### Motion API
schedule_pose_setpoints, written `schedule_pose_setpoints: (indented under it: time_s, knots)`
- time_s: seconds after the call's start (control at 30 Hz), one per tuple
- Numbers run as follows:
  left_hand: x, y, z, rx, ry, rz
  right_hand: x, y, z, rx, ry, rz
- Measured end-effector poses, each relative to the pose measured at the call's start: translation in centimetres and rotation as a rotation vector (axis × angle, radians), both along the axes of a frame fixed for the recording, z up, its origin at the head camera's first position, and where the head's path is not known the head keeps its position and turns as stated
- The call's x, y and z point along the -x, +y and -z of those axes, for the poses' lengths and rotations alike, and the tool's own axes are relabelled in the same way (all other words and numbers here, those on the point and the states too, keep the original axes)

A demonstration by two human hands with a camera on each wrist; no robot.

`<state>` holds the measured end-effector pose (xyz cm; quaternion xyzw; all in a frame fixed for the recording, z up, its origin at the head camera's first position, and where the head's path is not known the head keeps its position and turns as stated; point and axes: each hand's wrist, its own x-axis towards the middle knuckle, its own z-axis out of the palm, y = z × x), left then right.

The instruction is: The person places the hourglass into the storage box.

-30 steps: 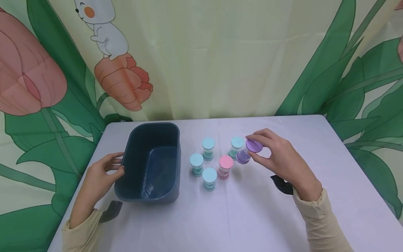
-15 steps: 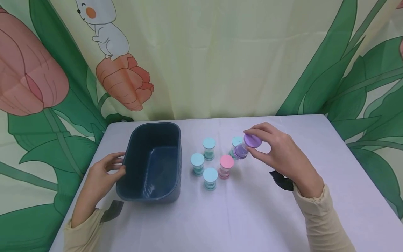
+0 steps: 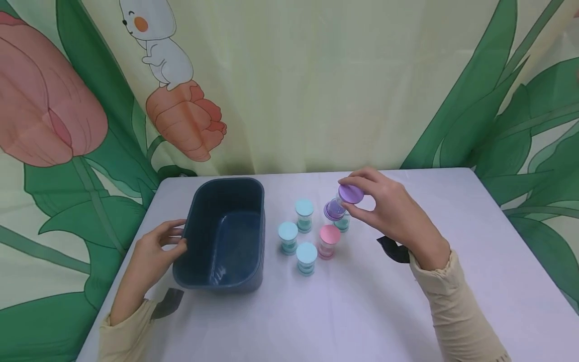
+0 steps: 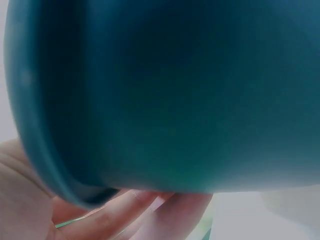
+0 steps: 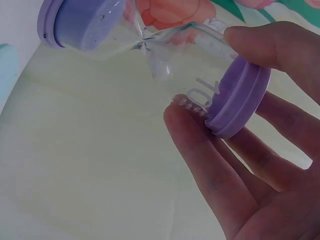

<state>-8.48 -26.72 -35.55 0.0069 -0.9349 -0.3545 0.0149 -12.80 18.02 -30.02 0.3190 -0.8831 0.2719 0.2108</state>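
Note:
My right hand (image 3: 384, 208) pinches a purple-capped sand timer (image 3: 335, 208) by one end, thumb and fingertips around its cap. The timer tilts above the table, its other end toward the left; in the right wrist view, purple sand (image 5: 90, 22) lies in that far bulb. Partly hidden beneath it stands a light-blue sand timer (image 3: 342, 222). My left hand (image 3: 156, 254) touches the left side of a dark blue bin (image 3: 262, 236), fingers loosely bent along the outside. The bin's wall (image 4: 165, 110) covers much of that hand in the left wrist view.
A pink sand timer (image 3: 328, 241) and several light-blue ones, such as the front one (image 3: 306, 257), stand upright between bin and right hand. White cloth covers the table (image 3: 289, 322). A printed curtain (image 3: 307, 90) hangs behind its back edge.
My right hand has carried the purple sand timer left and slightly up, now over the rear light-blue one. The left hand and bin keep their places; the head view shifts slightly.

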Motion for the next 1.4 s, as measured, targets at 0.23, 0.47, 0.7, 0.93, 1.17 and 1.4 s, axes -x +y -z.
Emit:
schedule_pose_setpoints:
  time_s: [0.23, 0.47, 0.7, 0.93, 1.17, 1.4]
  knots:
    - [0.1, 0.2, 0.0, 0.010, -0.005, 0.010, 1.0, -1.0, 0.0, 0.011, -0.019, -0.046]
    - [0.1, 0.1, 0.0, 0.006, 0.007, 0.011, 1.9, -2.3, -0.4, 0.001, -0.033, -0.098]
    - [0.0, -0.1, -0.1, 0.017, 0.026, 0.012, 2.3, -3.5, -1.2, -0.001, -0.037, -0.138]
    - [-0.1, -0.3, -0.1, 0.023, 0.046, 0.015, 2.8, -4.7, -1.6, -0.017, -0.029, -0.169]
    - [0.0, -0.1, 0.0, 0.015, 0.025, 0.009, 3.1, -6.0, -1.9, -0.005, -0.040, -0.214]
    - [0.0, 0.1, 0.1, 0.020, 0.013, 0.004, 3.7, -7.3, -2.2, -0.003, -0.043, -0.246]
